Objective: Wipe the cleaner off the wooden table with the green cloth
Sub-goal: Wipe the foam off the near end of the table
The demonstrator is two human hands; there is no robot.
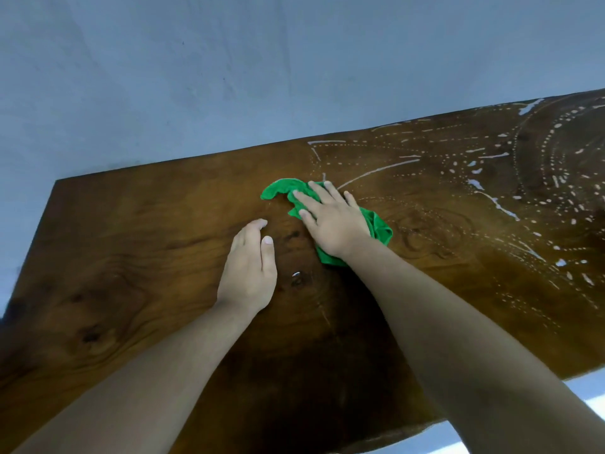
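**Clerk:** Entry 1?
**Keeper:** Entry 1: wooden table (131, 257) — a dark brown slab with strong grain and several dark knots. It fills the near and middle ground, and its far edge climbs toward the right.

**Clerk:** Entry 2?
**Keeper:** Entry 2: green cloth (281, 189), crumpled. It lies on the table top about mid-width, closer to the far edge than to the near one. 1 fold shows at the far left of the hand covering it, and another shows at that hand's right.

**Clerk:** Entry 3?
**Keeper:** Entry 3: cleaner (553, 158), seen as white dotted arcs, streaks and small puddles across the right part of the table. 1 long streak runs in from the right and ends just beside the cloth. Left of the cloth the wood shows plain dark grain.

**Clerk:** The hands?
**Keeper:** Entry 4: right hand (330, 221), palm down on the cloth. Its fingers are straight and spread and the thumb points left. It presses the cloth flat against the wood, with no finger curled round it.
Entry 5: left hand (248, 267), just left of the right and nearer. It is palm down over bare wood with fingers side by side, slightly bent, and it holds nothing. Whether the palm touches the table cannot be told.

**Clerk:** Sundries?
**Keeper:** Entry 6: floor (196, 77), blue-grey, beyond the far edge.
Entry 7: glint (296, 274) — 1 small pale spot on the wood between the 2 wrists, too small to identify.
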